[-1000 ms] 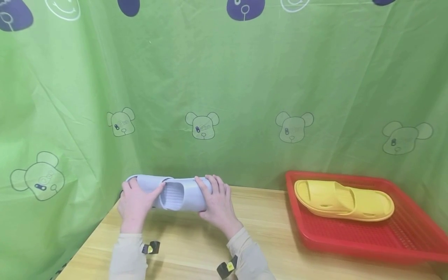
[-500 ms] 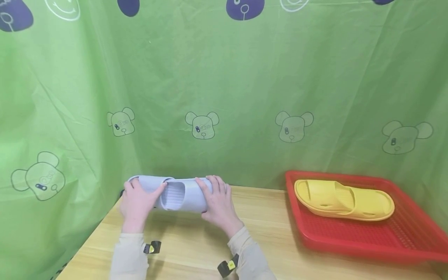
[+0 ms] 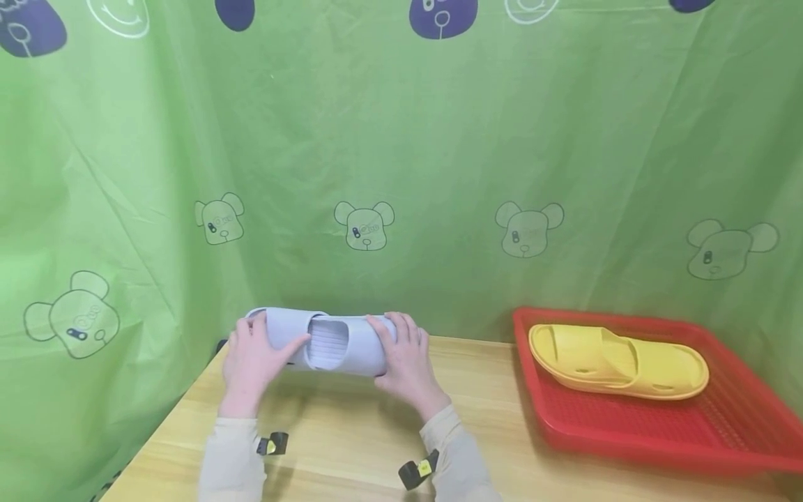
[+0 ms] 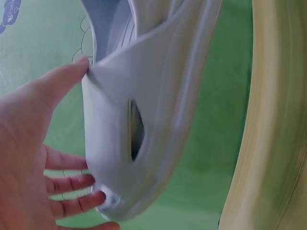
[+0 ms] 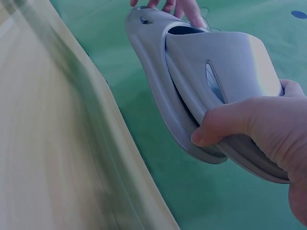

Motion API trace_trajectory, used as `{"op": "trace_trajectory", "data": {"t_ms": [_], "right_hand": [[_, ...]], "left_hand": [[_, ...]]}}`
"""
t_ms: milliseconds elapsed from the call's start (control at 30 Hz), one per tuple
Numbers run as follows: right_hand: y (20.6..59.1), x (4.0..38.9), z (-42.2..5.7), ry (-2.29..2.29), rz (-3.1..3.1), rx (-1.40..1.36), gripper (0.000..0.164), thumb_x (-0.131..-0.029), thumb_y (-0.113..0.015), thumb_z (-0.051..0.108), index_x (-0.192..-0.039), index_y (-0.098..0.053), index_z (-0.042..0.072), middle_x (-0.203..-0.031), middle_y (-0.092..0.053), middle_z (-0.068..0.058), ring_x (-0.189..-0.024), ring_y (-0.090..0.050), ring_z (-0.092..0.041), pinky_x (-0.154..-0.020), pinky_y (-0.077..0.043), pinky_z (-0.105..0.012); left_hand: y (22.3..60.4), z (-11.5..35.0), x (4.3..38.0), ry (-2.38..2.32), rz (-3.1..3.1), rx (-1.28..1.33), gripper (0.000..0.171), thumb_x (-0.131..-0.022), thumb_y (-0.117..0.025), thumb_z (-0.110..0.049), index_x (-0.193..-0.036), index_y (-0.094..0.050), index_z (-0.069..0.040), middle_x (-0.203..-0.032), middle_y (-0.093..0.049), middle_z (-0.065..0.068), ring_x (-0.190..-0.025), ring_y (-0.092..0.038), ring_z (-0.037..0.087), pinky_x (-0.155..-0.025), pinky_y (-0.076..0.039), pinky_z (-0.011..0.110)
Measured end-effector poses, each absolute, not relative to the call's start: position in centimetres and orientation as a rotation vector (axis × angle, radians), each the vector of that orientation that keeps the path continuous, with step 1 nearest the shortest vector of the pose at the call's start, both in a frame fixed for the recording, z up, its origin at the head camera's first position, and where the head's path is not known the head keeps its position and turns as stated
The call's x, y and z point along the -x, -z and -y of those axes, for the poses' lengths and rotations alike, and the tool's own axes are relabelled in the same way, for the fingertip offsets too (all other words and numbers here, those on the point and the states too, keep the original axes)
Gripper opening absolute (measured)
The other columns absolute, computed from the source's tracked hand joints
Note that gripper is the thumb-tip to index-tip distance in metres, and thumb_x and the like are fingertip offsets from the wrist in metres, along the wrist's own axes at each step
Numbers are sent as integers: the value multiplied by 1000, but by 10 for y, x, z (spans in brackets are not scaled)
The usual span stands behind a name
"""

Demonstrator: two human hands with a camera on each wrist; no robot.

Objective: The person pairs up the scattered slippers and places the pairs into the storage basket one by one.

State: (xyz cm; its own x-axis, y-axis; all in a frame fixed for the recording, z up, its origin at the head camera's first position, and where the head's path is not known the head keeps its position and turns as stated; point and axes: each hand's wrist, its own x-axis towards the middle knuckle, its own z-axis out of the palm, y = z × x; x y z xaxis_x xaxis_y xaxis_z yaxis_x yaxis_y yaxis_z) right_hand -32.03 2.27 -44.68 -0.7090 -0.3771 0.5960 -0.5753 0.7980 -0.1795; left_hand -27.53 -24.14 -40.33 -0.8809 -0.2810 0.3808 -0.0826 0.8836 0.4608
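Note:
A pair of pale blue slippers (image 3: 366, 348), nested sole to sole, is held up sideways over the table's back left in the head view. My left hand (image 3: 254, 359) holds the left end: the left wrist view has the thumb at the strap edge (image 4: 98, 79) and the fingers spread along the toe. At the other end my right hand (image 3: 410, 359) grips both slippers, its thumb pressed across the soles in the right wrist view, where the far side of its grip is hidden. Wooden tabletop (image 3: 351, 432) lies below the pair.
A red plastic basket (image 3: 546, 418) with low walls stands on the right of the table. In it lies a pair of yellow slippers (image 3: 668, 366). A green curtain (image 3: 439, 139) with printed bears hangs behind and at the left side.
The blue slippers have shifted a little to the right and slightly up with both hands. The yellow pair and the basket stay where they were.

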Motion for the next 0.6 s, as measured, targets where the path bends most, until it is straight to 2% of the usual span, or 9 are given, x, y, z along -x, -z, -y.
{"op": "trace_trajectory", "data": {"t_ms": [133, 267, 400, 600], "right_hand": [[447, 323, -30, -510, 2430, -702, 115, -48, -92, 24, -147, -35, 31, -144, -37, -11, -136, -31, -32, -104, -33, -51], [446, 324, -35, -510, 2423, -712, 114, -48, -91, 23, -147, -36, 31, -144, -38, -11, -135, -32, -31, -104, -34, -50], [444, 326, -40, -523, 2426, -725, 113, -47, -91, 21, -146, -36, 32, -144, -37, -11, -135, -31, -31, -105, -33, -52], [439, 326, -48, -564, 2405, -747, 114, -46, -92, 15, -145, -38, 31, -145, -37, -12, -137, -30, -34, -110, -28, -56]], "left_hand": [[407, 245, 277, 558, 2567, -117, 103, -73, -69, -71, -143, -41, 0, -143, -39, 27, -124, -42, 47, -98, -40, 62], [410, 248, 278, 550, 2579, 3, 101, -70, -76, -63, -143, -41, -2, -152, -32, 27, -136, -32, 49, -111, -24, 68], [412, 253, 278, 558, 2610, 86, 107, -64, -82, -60, -147, -38, -8, -157, -23, 26, -144, -20, 49, -112, -18, 71], [413, 261, 277, 568, 2654, 149, 118, -56, -91, -46, -152, -30, -17, -161, -11, 23, -148, -8, 48, -111, -13, 75]]}}
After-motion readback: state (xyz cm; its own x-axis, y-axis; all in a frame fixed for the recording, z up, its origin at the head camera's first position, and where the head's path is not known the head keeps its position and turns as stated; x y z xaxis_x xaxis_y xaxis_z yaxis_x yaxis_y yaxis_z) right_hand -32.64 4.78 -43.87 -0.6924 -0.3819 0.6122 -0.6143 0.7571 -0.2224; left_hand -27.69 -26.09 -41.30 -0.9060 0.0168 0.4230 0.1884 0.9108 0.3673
